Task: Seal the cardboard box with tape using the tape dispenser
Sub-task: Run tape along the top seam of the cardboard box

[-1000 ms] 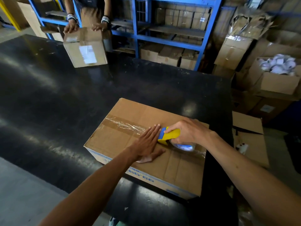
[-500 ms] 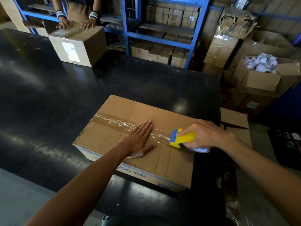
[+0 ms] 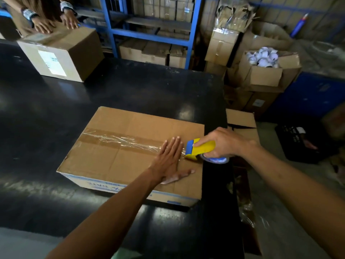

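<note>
Head view shows the box (image 3: 130,150) lying flat on the black table (image 3: 149,86), near its right edge, flaps shut. A clear tape strip (image 3: 119,140) runs along the centre seam from the left edge toward the right. The left hand (image 3: 170,157) lies flat and open on the lid, fingers spread over the strip, holding nothing, only pressing. The right hand (image 3: 224,141) is closed round the yellow handle of the dispenser (image 3: 200,149), whose blue blade end sits at the box's right edge, just beside the left fingertips; the roll hangs past the edge.

By my judgement the box is stiff cardboard, light enough to slide on the glossy top, so the flat palm is the right hold: weight down on the lid, close behind the blade. The tape is thin and already wrinkled along the strip; it will crease again if pulled slack. The dispenser is rigid and best held by its handle, away from the cutter.

What the box holds cannot be seen. A second box (image 3: 61,53) at the far left is also closed, with another person's hands resting on top. Off the table to the right, an open carton (image 3: 261,75) is heaped with white rolls. Closed cartons fill the blue shelving (image 3: 149,32) behind.
</note>
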The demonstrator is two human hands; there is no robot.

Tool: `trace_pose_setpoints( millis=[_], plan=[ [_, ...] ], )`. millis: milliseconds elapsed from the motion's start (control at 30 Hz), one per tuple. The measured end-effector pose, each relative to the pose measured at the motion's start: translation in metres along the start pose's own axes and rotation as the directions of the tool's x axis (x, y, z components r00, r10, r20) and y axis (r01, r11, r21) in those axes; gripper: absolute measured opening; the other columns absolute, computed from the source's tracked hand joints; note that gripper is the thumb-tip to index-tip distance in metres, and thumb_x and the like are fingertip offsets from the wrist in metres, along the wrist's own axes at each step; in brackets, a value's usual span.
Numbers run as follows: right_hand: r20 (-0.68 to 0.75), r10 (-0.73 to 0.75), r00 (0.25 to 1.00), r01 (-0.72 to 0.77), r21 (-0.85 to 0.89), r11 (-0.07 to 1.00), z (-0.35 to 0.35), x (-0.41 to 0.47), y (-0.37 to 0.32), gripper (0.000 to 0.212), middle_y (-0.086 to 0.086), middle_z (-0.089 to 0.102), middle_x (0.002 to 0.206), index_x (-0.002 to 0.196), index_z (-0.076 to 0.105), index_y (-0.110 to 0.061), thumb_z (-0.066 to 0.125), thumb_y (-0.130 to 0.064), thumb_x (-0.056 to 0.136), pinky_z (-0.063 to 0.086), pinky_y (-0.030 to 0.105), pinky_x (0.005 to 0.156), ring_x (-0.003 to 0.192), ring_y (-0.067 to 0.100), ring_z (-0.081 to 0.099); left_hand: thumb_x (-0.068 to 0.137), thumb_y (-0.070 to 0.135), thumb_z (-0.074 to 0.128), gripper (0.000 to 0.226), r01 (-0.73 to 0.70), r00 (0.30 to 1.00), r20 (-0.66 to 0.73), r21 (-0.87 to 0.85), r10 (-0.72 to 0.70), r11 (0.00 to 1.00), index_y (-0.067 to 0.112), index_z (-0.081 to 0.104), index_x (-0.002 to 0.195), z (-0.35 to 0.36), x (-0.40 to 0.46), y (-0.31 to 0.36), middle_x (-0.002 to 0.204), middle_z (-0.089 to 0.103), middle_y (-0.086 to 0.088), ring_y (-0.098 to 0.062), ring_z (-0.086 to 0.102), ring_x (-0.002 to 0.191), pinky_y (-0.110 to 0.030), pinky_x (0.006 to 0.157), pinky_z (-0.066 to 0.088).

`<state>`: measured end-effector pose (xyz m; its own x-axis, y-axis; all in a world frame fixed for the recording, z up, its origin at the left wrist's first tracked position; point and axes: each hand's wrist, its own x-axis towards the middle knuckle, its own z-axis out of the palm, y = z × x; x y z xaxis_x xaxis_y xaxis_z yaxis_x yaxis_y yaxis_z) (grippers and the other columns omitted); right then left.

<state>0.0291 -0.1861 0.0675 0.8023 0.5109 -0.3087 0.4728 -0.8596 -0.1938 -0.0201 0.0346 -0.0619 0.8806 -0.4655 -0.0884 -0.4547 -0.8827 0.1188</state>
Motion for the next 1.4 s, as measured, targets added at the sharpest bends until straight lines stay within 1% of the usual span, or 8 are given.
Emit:
trace_pose_setpoints(
  millis=[167,333,500,633,800,933,1233,1400],
  plan=[
    [0.017,-0.004,1.000,0.004,-0.004,1.000,0.002,-0.028,0.024,0.052,-0.014,0.060,0.090,0.121,0.060,-0.055,0.061,-0.062,0.069,0.053,0.036,0.068,0.075,0.007,0.057,0.081,0.088,0.004,0.115,0.002,1.000,-0.006,0.055,-0.002,0.998,0.003,0.000,0.158,-0.003,-0.001,-0.002,0.166,-0.009,-0.017,-0.028,-0.015,0.153,-0.047,0.124,-0.002],
    [0.024,0.026,0.999,-0.024,-0.081,0.996,0.008,-0.051,0.039,0.048,-0.015,0.048,0.092,0.125,0.056,-0.053,0.068,-0.055,0.079,0.041,0.022,0.069,0.083,0.008,0.051,0.085,0.087,0.007,0.110,-0.037,0.999,0.006,0.021,0.037,0.999,0.004,-0.012,0.155,-0.005,-0.002,-0.005,0.162,-0.022,-0.017,-0.029,-0.024,0.150,-0.048,0.124,-0.005],
    [0.018,0.033,0.999,-0.032,-0.085,0.996,0.008,-0.046,0.040,0.052,-0.019,0.041,0.077,0.123,0.057,-0.055,0.055,-0.066,0.072,0.047,0.033,0.072,0.076,0.009,0.049,0.086,0.087,0.006,0.109,-0.047,0.999,0.018,0.042,0.046,0.998,0.004,-0.017,0.153,-0.005,-0.003,-0.004,0.161,-0.025,-0.017,-0.029,-0.026,0.149,-0.049,0.124,-0.006],
    [0.044,-0.006,0.999,0.011,-0.117,0.993,0.007,-0.048,0.041,0.049,-0.020,0.041,0.081,0.127,0.052,-0.057,0.062,-0.060,0.079,0.045,0.033,0.075,0.080,0.010,0.047,0.085,0.087,0.006,0.109,-0.048,0.999,0.010,0.044,0.048,0.998,0.004,-0.016,0.154,-0.007,-0.004,-0.005,0.161,-0.024,-0.017,-0.030,-0.024,0.149,-0.048,0.124,-0.006],
    [0.022,-0.013,1.000,0.015,-0.066,0.998,0.008,-0.050,0.052,0.060,-0.006,0.060,0.101,0.127,0.051,-0.059,0.045,-0.074,0.070,0.048,0.035,0.078,0.089,0.015,0.056,0.085,0.088,0.005,0.111,-0.049,0.999,0.011,0.034,0.048,0.998,0.004,-0.015,0.154,-0.007,-0.005,-0.005,0.162,-0.023,-0.017,-0.029,-0.024,0.150,-0.049,0.124,-0.005],
    [0.017,-0.036,0.999,0.037,-0.082,0.996,0.012,-0.051,0.062,0.059,-0.008,0.058,0.096,0.130,0.050,-0.058,0.046,-0.074,0.073,0.040,0.026,0.070,0.079,0.010,0.050,0.085,0.088,0.005,0.110,-0.055,0.998,0.000,0.055,0.055,0.997,0.004,-0.014,0.154,-0.003,-0.006,-0.006,0.162,-0.021,-0.017,-0.029,-0.024,0.150,-0.048,0.124,-0.004],
    [0.101,0.023,0.995,-0.005,-0.177,0.984,0.018,-0.046,0.039,0.053,-0.008,0.049,0.103,0.132,0.047,-0.057,0.061,-0.060,0.082,0.042,0.035,0.082,0.101,0.015,0.047,0.086,0.087,0.008,0.110,-0.064,0.998,0.014,0.038,0.064,0.997,0.004,-0.013,0.155,-0.004,-0.004,-0.006,0.162,-0.022,-0.017,-0.028,-0.024,0.150,-0.048,0.124,-0.006],
    [0.084,0.010,0.996,0.015,-0.288,0.958,0.018,-0.053,0.023,0.050,-0.003,0.052,0.102,0.134,0.048,-0.050,0.056,-0.058,0.085,0.033,0.031,0.070,0.085,0.013,0.044,0.080,0.091,0.004,0.117,-0.007,0.999,0.054,0.044,0.005,0.999,0.002,-0.014,0.154,-0.010,0.000,0.007,0.162,-0.022,-0.020,-0.033,-0.025,0.149,-0.052,0.122,-0.010]
  ],
)
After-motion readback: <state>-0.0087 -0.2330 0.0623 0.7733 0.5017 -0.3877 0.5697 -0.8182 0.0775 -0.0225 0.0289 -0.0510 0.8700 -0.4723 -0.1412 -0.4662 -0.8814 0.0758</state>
